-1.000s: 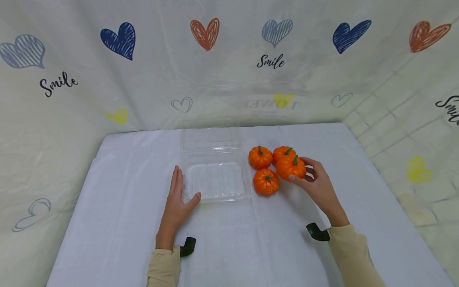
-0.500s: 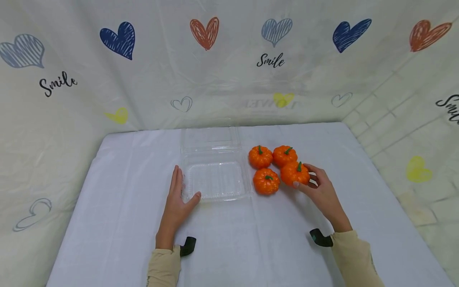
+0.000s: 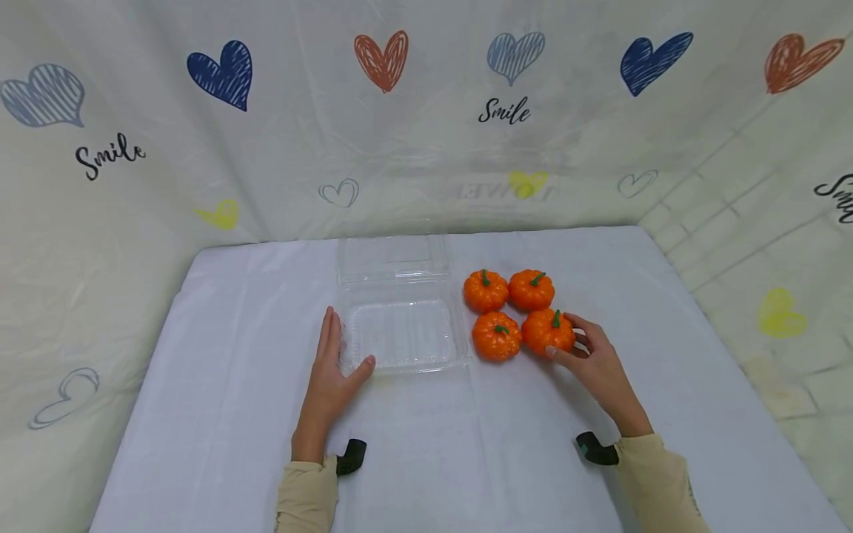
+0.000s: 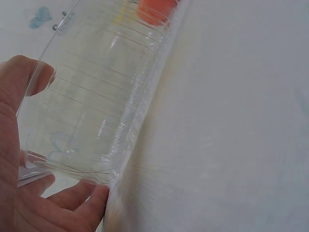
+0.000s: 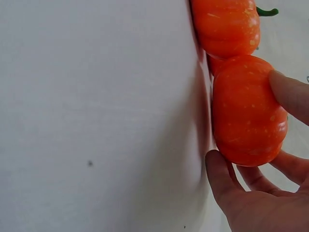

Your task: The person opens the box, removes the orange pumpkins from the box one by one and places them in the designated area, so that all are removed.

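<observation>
A clear plastic clamshell container (image 3: 401,337) stands with its lid folded back at the middle of the table. My left hand (image 3: 329,381) holds its front left corner. In the left wrist view the thumb (image 4: 42,77) hooks over the rim, with the fingers against the outside of the end wall. My right hand (image 3: 593,363) grips an orange toy pumpkin (image 3: 548,331) with a green stem, thumb in front and fingers behind. That pumpkin sits low at the table, close beside another pumpkin (image 3: 496,337). Two more, a left one (image 3: 486,290) and a right one (image 3: 531,289), lie behind.
A white cloth covers the table (image 3: 426,451). The container's lid (image 3: 393,259) lies towards the back curtain (image 3: 426,163), which is printed with hearts. A black wrist camera (image 3: 351,457) juts from the left sleeve, and another black camera (image 3: 596,448) from the right.
My right hand has brought the gripped pumpkin towards me, slightly right and down, out from in front of the back right pumpkin. The left hand and container have stayed put.
</observation>
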